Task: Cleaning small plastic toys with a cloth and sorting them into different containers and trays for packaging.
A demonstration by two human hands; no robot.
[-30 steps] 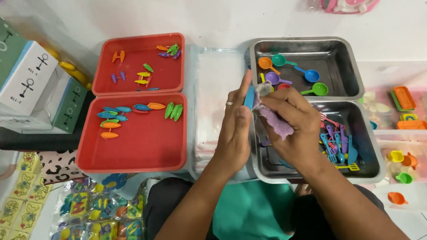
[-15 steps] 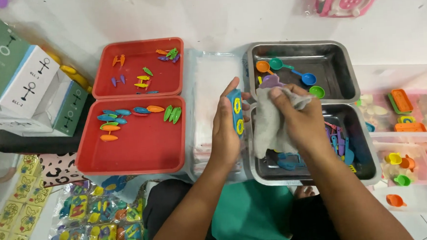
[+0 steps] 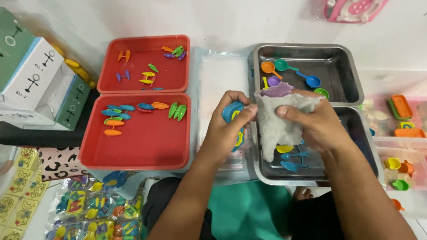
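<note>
The left hand (image 3: pixel 226 129) has its fingers closed around a blue toy piece (image 3: pixel 232 115), thumb on top of it. The right hand (image 3: pixel 316 124) grips a grey cloth (image 3: pixel 277 119) just beside the toy, above the steel tray (image 3: pixel 270 173).

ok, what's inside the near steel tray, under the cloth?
In the near steel tray, blue toy utensils and a yellow piece show below the grey cloth. The cloth and right hand hide the rest.

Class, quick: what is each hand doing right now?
Left hand: closed on a blue toy piece with yellow rings.
Right hand: closed on a grey cloth.
</note>
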